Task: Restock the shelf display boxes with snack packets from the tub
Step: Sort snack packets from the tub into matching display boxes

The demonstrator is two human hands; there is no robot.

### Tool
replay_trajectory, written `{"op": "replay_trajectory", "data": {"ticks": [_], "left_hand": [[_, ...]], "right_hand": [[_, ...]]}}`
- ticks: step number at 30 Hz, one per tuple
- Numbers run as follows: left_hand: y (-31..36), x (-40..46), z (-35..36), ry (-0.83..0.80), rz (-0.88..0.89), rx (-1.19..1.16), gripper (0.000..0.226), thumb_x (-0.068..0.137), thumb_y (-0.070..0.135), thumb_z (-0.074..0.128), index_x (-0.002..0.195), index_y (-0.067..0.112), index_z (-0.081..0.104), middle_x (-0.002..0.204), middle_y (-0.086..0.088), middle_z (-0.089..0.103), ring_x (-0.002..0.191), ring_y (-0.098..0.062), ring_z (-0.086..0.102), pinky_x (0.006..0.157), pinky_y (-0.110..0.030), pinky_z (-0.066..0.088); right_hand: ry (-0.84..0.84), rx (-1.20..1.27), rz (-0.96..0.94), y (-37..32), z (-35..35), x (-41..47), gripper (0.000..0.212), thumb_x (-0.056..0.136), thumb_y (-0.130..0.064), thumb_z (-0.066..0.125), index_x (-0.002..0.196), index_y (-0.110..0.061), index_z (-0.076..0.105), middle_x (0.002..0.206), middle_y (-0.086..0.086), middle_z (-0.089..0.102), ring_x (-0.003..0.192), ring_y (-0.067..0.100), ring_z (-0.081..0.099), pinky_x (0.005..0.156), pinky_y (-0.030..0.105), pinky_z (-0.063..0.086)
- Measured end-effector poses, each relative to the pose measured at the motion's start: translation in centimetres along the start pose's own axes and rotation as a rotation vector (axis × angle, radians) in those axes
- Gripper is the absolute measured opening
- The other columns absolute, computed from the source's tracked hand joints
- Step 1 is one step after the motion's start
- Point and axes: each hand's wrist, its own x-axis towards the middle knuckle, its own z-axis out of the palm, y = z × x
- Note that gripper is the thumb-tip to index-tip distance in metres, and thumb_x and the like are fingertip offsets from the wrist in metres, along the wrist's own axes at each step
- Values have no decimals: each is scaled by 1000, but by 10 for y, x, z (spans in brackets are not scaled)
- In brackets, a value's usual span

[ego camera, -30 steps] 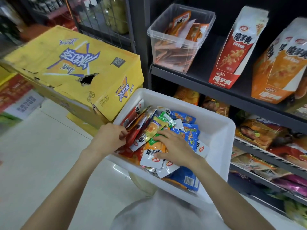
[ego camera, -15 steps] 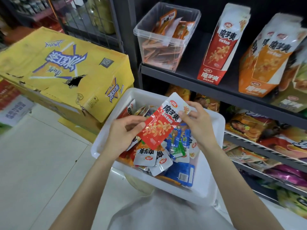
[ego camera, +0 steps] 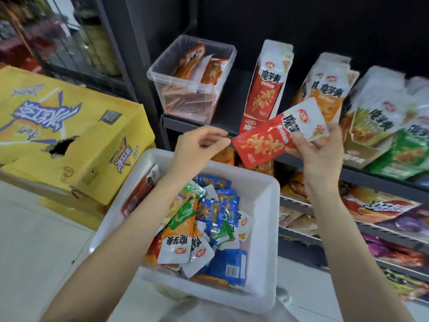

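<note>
Two hands are up over the tub. My right hand [ego camera: 318, 154] pinches a red-and-white snack packet [ego camera: 278, 133], thumb on its front and fingers [ego camera: 336, 133] curled behind its white end, so the packet tilts with its red end pointing toward my left hand [ego camera: 199, 147]. That left hand holds nothing; its fingers hang loosely curled, the fingertips just beside the packet's red corner, not touching it.

Below both wrists sits the white tub [ego camera: 262, 189], its floor covered by a loose heap of mixed packets [ego camera: 204, 224]: blue, green, orange and white ones lying flat and overlapping.

Just beyond my right fingers runs the dark shelf [ego camera: 227, 117]. Standing on it, nearest the held packet, is a tall red display box [ego camera: 267, 89]; to the right of my right hand stand an orange display box [ego camera: 329, 89] and a green one [ego camera: 380, 122]. Beyond my left fingers, on the same shelf, sits a clear plastic bin [ego camera: 185, 89] with orange packets inside.

Under my right forearm, lower shelves [ego camera: 383, 219] carry more bagged snacks. Left of my left arm rests a yellow cardboard carton [ego camera: 69, 135] with a torn hole in it, on a pale tiled floor [ego camera: 34, 240].
</note>
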Motion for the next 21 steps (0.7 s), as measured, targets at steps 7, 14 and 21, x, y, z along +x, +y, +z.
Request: {"op": "replay_trajectory", "data": {"ticks": [7,14,21], "left_hand": [[-6,82,47,49,39,150,47,87,31,67,129,14,55,113,8,60,84,3,57,72,-3,45],[-16,91,63,19,7,186,41,88,17,66,128,13,57,118,2,64,82,4,54,63,5,38],[-16,95,59,-26,-13,198,41,88,21,66,127,17,56,116,6,63,78,7,54,62,-1,41]], "right_hand": [[245,-141,-331,-27,19,76,31,88,-7,65,111,-6,45,93,-8,62,81,0,67,70,29,59],[14,-839,-517,-3,56,143,40,89,-20,61,125,-12,47,87,1,62,72,15,56,56,22,35],[30,-978,-476,20,55,159,57,87,-20,66,139,-15,43,130,9,44,111,20,52,80,23,43]]}}
